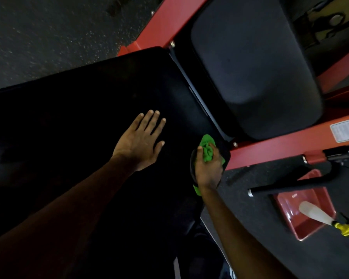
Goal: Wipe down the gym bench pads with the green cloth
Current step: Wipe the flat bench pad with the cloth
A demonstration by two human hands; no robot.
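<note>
A long black bench pad (85,109) fills the left and middle of the head view. A second, greyer pad (256,71) lies beyond it at the upper right. My left hand (141,140) lies flat on the long pad with fingers straight and spread. My right hand (209,168) grips the bunched green cloth (207,147) against the pad's right edge, close to its far corner. A bit of the cloth also shows below my wrist.
The red steel frame (280,143) runs under and beside both pads. On the dark floor at the right stands a red tray (304,208) with a spray bottle (318,215) lying in it. A black bar (290,185) juts out near the tray.
</note>
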